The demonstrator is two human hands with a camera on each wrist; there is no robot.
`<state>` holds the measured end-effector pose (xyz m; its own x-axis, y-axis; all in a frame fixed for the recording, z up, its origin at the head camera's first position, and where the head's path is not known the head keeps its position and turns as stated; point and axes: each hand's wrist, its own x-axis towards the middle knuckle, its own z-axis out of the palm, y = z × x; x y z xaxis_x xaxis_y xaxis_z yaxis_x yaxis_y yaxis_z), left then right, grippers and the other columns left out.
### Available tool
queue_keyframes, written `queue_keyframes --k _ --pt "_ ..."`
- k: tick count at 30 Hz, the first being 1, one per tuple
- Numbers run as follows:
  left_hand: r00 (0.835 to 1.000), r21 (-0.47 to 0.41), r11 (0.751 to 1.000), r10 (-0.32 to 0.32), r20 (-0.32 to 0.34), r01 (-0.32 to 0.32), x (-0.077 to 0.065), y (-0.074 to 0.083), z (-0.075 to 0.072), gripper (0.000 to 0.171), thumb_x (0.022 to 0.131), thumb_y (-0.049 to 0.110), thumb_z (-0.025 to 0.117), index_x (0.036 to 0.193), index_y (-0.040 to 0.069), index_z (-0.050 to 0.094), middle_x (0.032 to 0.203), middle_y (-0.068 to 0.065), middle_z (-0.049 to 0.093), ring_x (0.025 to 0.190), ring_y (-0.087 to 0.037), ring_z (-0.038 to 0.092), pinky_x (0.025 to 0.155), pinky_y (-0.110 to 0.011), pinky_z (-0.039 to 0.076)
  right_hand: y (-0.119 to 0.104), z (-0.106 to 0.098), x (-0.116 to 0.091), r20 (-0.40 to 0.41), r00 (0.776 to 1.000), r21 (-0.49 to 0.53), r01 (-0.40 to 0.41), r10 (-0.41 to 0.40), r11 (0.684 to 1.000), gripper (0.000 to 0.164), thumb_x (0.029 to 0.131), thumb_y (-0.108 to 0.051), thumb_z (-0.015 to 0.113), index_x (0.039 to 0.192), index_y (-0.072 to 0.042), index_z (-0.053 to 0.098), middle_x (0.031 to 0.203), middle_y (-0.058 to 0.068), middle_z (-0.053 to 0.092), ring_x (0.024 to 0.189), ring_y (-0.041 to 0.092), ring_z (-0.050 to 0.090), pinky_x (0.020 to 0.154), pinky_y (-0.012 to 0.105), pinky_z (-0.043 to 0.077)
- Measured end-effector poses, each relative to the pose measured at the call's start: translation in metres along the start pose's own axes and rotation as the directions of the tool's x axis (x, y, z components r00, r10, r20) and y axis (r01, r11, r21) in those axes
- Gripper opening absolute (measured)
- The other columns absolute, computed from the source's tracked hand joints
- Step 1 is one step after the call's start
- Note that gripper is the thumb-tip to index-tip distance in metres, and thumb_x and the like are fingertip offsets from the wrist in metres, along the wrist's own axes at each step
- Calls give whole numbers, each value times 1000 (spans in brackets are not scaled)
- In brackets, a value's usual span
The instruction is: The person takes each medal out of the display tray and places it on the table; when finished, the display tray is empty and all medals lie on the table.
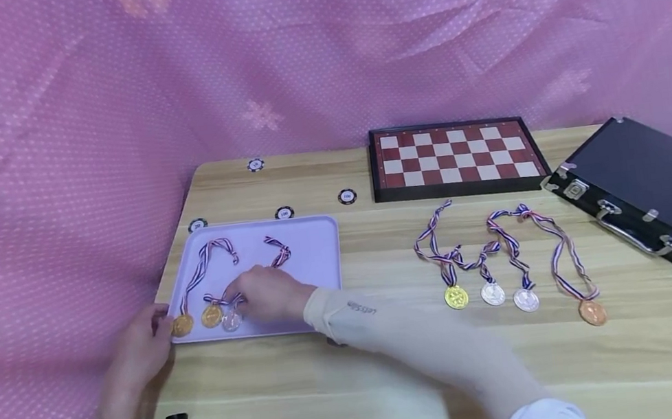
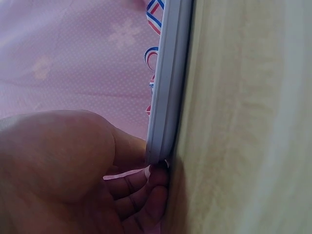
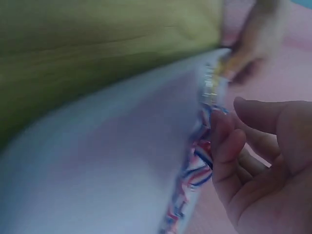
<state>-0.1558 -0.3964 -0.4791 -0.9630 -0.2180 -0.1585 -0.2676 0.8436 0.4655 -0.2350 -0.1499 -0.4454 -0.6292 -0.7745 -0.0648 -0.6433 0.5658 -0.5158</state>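
My left hand (image 1: 143, 345) grips the front left corner of a pale lavender tray (image 1: 314, 288). In the left wrist view the thumb lies against the tray's rim (image 2: 168, 87) and the fingertips are at its underside. Over the tray, my right hand (image 1: 273, 292) touches a striped ribbon (image 3: 200, 168) with its fingertips; a gap shows between its thumb and fingers. Near it lie a silver medal (image 1: 232, 320) and a gold medal (image 1: 212, 315). Another gold medal (image 1: 182, 324) sits in the left corner. Another ribbon end (image 1: 278, 252) shows behind the right hand.
Right of the tray lie a gold medal (image 1: 456, 297), two silver medals (image 1: 492, 294) and a bronze medal (image 1: 592, 312). A checkered board (image 1: 457, 157) and a black case (image 1: 652, 194) stand behind. Several poker chips (image 1: 347, 196) are behind the tray; a pink curtain (image 1: 269, 58) hangs beyond.
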Motion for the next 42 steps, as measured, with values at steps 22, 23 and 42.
queue_keyframes --k 22,23,42 --pt "997 15 998 -68 23 68 -7 0 4 44 103 24 40 139 -3 44 122 -28 56 106 -41 55 83 -55 48 14 23 -3 -137 990 53 -15 22 998 6 94 -20 62 91 -23 66 82 -16 64 78 -2 57 72 9 45" --pt "997 17 997 -70 22 70 -7 -1 4 44 103 24 41 139 -3 45 121 -28 56 105 -40 55 83 -54 48 16 22 -4 -143 989 101 -21 35 995 6 94 -20 63 91 -24 66 81 -17 63 77 -2 57 72 9 45" --pt "1000 27 1000 -3 -10 3 4 -4 7 41 101 20 43 134 -5 48 111 -25 59 95 -35 57 75 -46 48 31 -77 -47 -137 988 436 -11 78 900 24 84 -10 75 107 -16 70 85 -6 72 74 1 64 70 12 55"
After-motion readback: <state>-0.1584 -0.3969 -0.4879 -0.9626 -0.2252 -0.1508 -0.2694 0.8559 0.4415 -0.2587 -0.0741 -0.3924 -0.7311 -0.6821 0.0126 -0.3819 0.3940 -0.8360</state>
